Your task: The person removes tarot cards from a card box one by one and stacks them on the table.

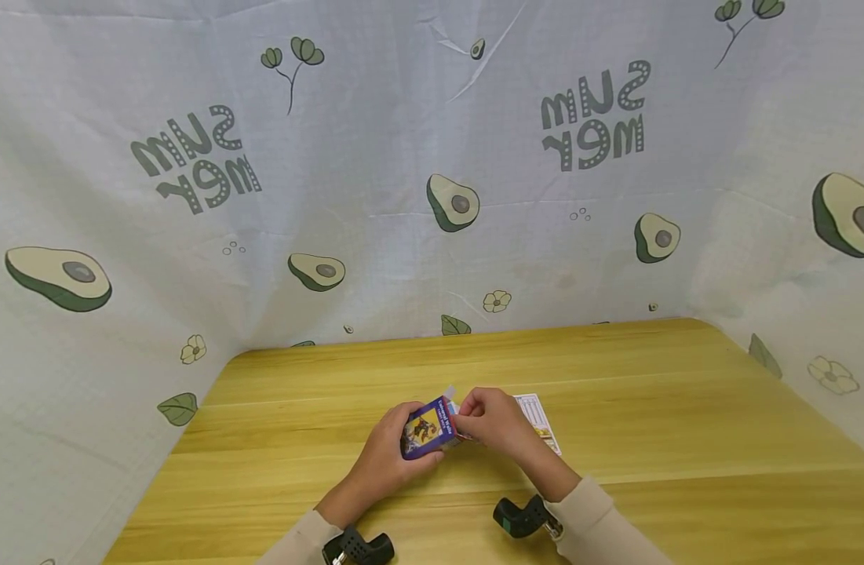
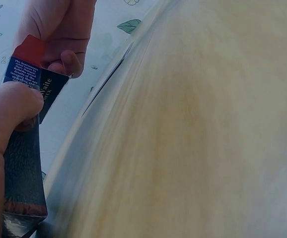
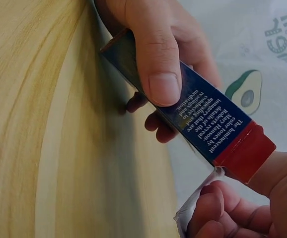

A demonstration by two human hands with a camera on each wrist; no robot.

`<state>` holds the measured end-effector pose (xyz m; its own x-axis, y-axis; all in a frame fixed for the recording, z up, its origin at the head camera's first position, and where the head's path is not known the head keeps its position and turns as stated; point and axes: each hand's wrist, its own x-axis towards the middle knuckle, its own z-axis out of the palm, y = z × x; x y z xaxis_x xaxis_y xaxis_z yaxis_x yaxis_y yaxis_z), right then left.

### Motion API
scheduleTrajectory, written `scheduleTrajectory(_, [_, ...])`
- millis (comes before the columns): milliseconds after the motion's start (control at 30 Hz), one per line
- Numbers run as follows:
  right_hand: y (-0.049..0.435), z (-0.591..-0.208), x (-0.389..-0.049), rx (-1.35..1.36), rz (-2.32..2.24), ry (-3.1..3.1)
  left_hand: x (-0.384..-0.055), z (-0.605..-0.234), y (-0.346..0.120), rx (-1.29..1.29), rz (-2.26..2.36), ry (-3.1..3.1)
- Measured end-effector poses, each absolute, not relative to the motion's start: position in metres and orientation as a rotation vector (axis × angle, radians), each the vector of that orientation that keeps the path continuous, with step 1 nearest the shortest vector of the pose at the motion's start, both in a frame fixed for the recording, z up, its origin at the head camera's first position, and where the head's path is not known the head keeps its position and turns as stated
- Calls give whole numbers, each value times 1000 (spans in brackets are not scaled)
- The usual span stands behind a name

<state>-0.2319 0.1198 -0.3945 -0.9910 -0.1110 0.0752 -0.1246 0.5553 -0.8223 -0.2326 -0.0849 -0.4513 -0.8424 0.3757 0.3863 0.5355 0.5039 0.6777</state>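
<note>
A purple-blue tarot card box (image 1: 423, 430) is held above the table in my left hand (image 1: 384, 453). Its thumb lies along the narrow printed side of the box (image 3: 198, 109) in the right wrist view, with fingers behind. A red end flap (image 2: 30, 49) stands out from the box's end. My right hand (image 1: 498, 422) is at that end, its fingers curled and pinching a pale flap (image 3: 198, 201). The box's contents are hidden. Partly behind the right hand, a white printed sheet or card (image 1: 541, 424) lies on the table.
The wooden table (image 1: 297, 408) reaches back to a white cloth (image 1: 382, 173) printed with avocados and leaves, which also hangs at both sides. A black wrist camera (image 1: 519, 518) sits by the right sleeve, another black camera (image 1: 361, 547) by the left.
</note>
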Motion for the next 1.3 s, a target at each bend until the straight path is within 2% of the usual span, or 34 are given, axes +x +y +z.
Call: scheduleTrajectory(1300, [145, -373, -237, 114, 1543, -2790, -231, -449, -84, -771, -1225, -2579])
